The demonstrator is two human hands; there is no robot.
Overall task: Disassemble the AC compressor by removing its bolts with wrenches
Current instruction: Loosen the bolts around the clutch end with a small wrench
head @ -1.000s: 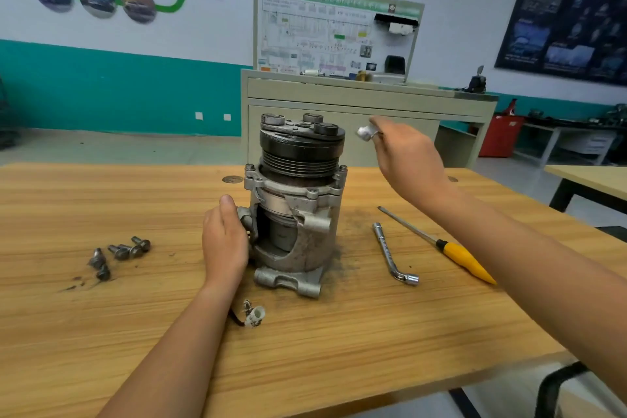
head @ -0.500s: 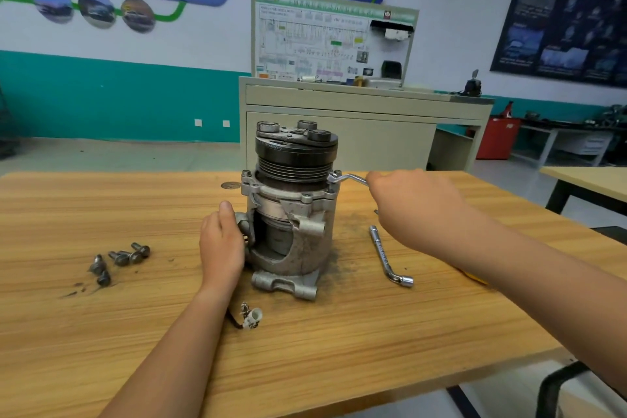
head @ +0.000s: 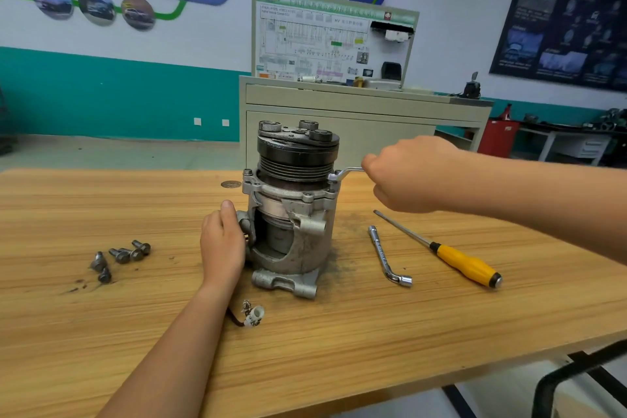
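Note:
The grey AC compressor (head: 291, 214) stands upright mid-table, its black pulley on top. My left hand (head: 222, 241) grips its left side, thumb up against the housing. My right hand (head: 407, 173) grips the handle of a silver wrench (head: 346, 172), most of it hidden in my fist. The wrench's bent end sits on a bolt at the compressor's upper right flange. Several removed bolts (head: 120, 256) lie on the table to the left.
An L-shaped socket wrench (head: 386, 256) and a yellow-handled screwdriver (head: 454, 256) lie right of the compressor. A small white connector on a wire (head: 252, 316) lies in front. Dark grit surrounds the base on the wooden table (head: 339, 349). A cabinet stands behind.
My right hand came down from the air with the wrench and set its end on the upper right flange bolt. The left hand stayed on the compressor.

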